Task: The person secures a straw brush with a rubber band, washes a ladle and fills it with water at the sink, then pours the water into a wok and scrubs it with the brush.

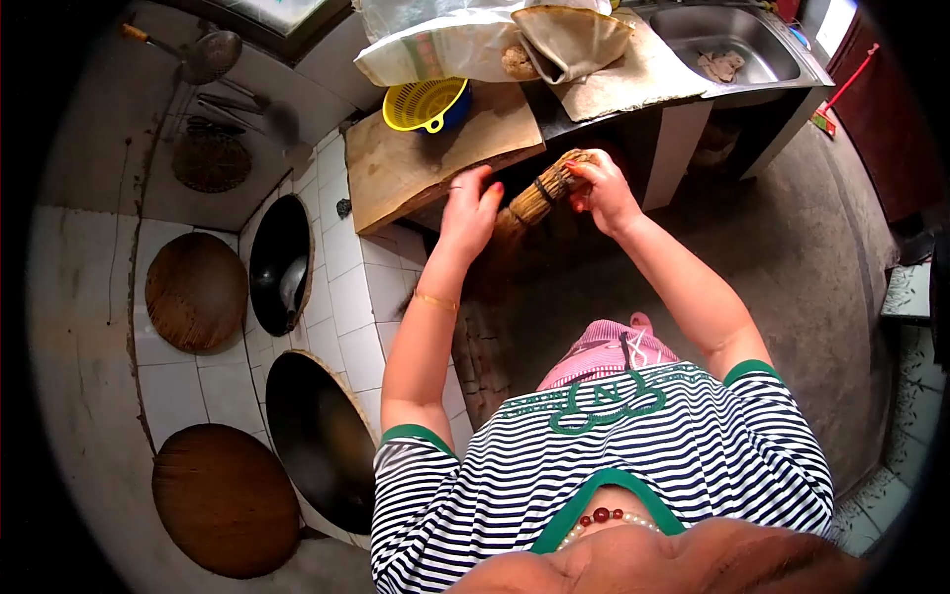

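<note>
Straw-brown bristles, bound tightly by dark bands, make up the brush (534, 201) that I see slanting between the two hands, in front of the wooden slab on the bench (435, 163). On my view the right hand (602, 193) grasps its upper end, thumb and fingers pinched around the bundle. The left hand (471, 210) sits just beside the lower, frayed end, its fingers loosely curled; I cannot tell whether it touches the bristles or holds anything.

Near the slab's far edge I make out a round, perforated yellow basket (404, 111), with crumpled plastic sheeting (435, 49) behind it. To the left, glossy white tiles (344, 243) surround two dark, bowl-shaped woks, a metal ladle (293, 283) lying in the farther one (267, 238). Two flat brown discs stand beside them, the nearer (226, 500) grained like wood.
</note>
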Demonstrator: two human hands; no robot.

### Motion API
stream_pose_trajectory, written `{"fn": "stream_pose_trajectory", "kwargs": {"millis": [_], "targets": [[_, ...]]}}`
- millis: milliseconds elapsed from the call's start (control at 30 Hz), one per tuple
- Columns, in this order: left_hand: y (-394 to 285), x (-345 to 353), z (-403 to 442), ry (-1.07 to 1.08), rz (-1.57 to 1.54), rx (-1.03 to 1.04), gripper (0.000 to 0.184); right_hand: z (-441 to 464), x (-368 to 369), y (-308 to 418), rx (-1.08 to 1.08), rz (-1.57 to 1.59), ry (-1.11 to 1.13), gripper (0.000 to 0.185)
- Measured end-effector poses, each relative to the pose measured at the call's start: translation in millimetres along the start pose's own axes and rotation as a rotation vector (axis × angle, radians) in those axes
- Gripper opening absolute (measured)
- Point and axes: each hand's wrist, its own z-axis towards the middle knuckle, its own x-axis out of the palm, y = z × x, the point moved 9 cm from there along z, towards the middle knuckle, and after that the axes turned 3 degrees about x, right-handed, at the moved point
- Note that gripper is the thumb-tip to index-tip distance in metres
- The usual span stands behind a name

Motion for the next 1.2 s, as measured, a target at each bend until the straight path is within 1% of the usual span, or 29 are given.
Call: {"fn": "stream_pose_trajectory", "kwargs": {"millis": [33,67,133,200,233,267,333,367,400,467,567,667,700,733,800,833,867,933,967,1000,1067,1167,1200], "targets": [[-16.5,-18.7,-7.0,-0.107,-0.077,-0.003,0.027,4.5,-9.5,-10.2,0.009,0.055,-0.006,0.02],[-36.3,-32.3,-15.1,-0.15,-0.174,-0.018,0.024,1.4,-11.3,-14.5,0.051,0.115,-0.035,0.019],[-32.8,-6.5,-45.6,0.053,-0.707,-0.281,0.023,-11.4,-11.4,-21.9,0.132,0.232,-0.09,0.018],[-31.2,35.6,-78.0,0.48,-0.647,-0.547,0.027,-18.0,-1.5,-31.2,0.197,0.386,0.008,0.013],[-25.3,53.1,-92.7,0.529,-0.649,-0.709,0.033,-20.0,-2.6,-39.9,0.221,0.451,-0.019,0.013],[-10.3,66.4,-97.2,0.542,-0.661,-0.7,0.031,-21.6,-2.0,-47.5,0.244,0.515,-0.044,0.012],[1.3,61.1,-80.8,0.154,-0.86,-0.569,0.033,-27.3,1.9,-58.4,0.303,0.623,-0.082,0.014],[18.0,67.2,-81.1,-0.061,-1.245,-0.645,0.036,-31.7,5.4,-63.3,0.345,0.667,-0.074,0.014],[21.1,59.4,-71.2,-0.22,-1.615,-0.42,0.03,-36.7,8.6,-69.1,0.39,0.71,-0.068,0.015],[33.8,53.1,-65.1,-0.266,-1.589,-0.333,0.028,-44.7,12.6,-78.3,0.448,0.737,-0.053,0.017],[-13.2,27.3,-43.8,-0.206,-1.65,-0.279,0.028,-58.6,27.2,-84.1,0.54,0.699,0.03,0.019],[11.0,35.3,-51.2,-0.247,-1.588,-0.382,0.03,-72.0,25.3,-72.1,0.572,0.321,0.081,0.021],[12.8,37.0,-53.7,-0.244,-1.569,-0.409,0.03,-57.4,3.3,-78.8,0.455,0.094,0.057,0.026],[13.7,38.8,-57.3,-0.242,-1.549,-0.434,0.03,-40.6,-18.0,-72.7,0.195,-0.061,-0.025,0.035],[13.4,41.1,-61.7,-0.248,-1.523,-0.466,0.031,-38.6,-10.9,-14.1,-0.318,-0.573,-0.11,0.045],[10.9,42.5,-63.9,-0.255,-1.518,-0.473,0.032,-43.3,4.6,0.7,-0.434,-0.669,-0.084,0.05],[7.3,44.4,-65.8,-0.262,-1.513,-0.478,0.032,-51.7,24.6,11.4,-0.474,-0.78,-0.035,0.059],[1.0,47.0,-66.0,-0.26,-1.499,-0.477,0.026,-59.2,52.2,7.3,-0.439,-1.061,0.084,0.071],[-0.5,48.7,-66.2,-0.255,-1.492,-0.487,0.024,-62.0,60.2,1.5,-0.384,-1.183,0.124,0.078],[-0.6,49.5,-66.2,-0.252,-1.485,-0.498,0.023,-65.5,65.1,-4.7,-0.367,-1.305,0.165,0.078],[3.0,48.1,-67.5,-0.256,-1.465,-0.517,0.02,-64.9,57.5,-12.6,-0.26,-1.271,0.175,0.071],[9.9,53.0,-73.0,-0.258,-1.476,-0.58,0.02,-64.1,52.6,-28.7,0.004,-1.143,0.344,0.06],[12.1,56.5,-76.4,-0.254,-1.485,-0.608,0.021,-64.4,49.7,-30.8,0.01,-1.144,0.34,0.056]]}}
